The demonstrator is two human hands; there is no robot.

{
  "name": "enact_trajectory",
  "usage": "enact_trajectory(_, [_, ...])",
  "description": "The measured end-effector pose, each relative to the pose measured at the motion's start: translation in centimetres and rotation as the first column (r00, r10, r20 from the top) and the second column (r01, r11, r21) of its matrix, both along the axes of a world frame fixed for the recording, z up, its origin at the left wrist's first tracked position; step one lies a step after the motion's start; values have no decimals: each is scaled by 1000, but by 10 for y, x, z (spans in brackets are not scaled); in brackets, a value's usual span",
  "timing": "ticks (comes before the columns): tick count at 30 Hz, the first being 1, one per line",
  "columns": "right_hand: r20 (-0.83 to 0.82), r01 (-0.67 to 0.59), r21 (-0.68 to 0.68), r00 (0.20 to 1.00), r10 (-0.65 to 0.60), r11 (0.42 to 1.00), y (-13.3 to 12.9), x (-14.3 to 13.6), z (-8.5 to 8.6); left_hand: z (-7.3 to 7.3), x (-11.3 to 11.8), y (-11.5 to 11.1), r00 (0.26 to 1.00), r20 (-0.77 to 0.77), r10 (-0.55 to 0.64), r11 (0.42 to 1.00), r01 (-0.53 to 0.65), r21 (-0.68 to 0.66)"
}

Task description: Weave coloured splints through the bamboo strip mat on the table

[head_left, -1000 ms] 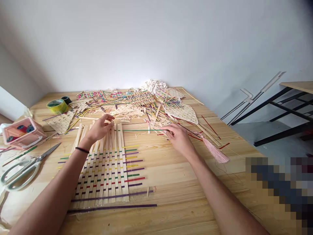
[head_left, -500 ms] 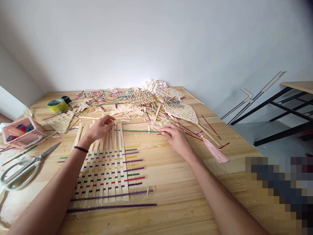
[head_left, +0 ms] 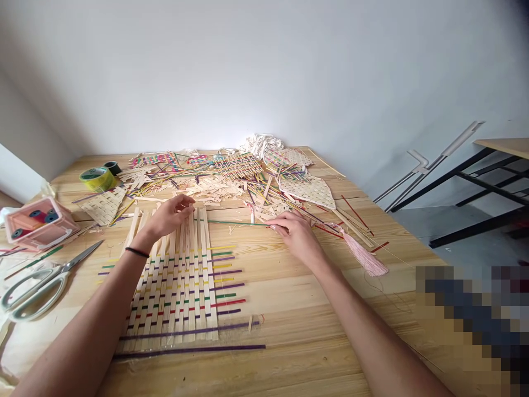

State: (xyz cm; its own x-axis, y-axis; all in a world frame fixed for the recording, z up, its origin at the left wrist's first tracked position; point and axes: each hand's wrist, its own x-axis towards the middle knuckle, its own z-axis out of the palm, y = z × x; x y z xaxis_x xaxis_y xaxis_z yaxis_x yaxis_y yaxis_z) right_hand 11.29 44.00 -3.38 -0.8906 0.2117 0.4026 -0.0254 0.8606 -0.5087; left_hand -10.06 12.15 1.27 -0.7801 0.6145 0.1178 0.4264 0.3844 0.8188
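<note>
The left hand (head_left: 167, 216) lifts the far ends of the pale slats of a woven mat (head_left: 182, 281) with curled fingers; the right hand (head_left: 295, 234), just right of the mat, pinches a green strip (head_left: 235, 223) reaching toward those slats.

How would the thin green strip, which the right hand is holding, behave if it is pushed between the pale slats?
The green strip looks very thin and long, so it would probably bend and flex rather than stay stiff. It spans unsupported from the right hand toward the left hand without sagging, so it seems light. Against the woven mat it may buckle if pushed hard.
</note>
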Motion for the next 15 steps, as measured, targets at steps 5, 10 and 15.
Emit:
enact_trajectory(5, [-63,-51,-21,997,50,998,1,-1,-1,0,0,0,1000,-7,-13,1000,13,8])
enact_trajectory(10, [-115,-94,-59,990,87,994,-1,-2,-2,-1,0,1,1000,-9,-16,1000,16,13])
enact_trajectory(15, [-134,-90,-54,988,82,994,-3,-3,-2,-1,-1,0,1000,-4,-20,1000,20,22])
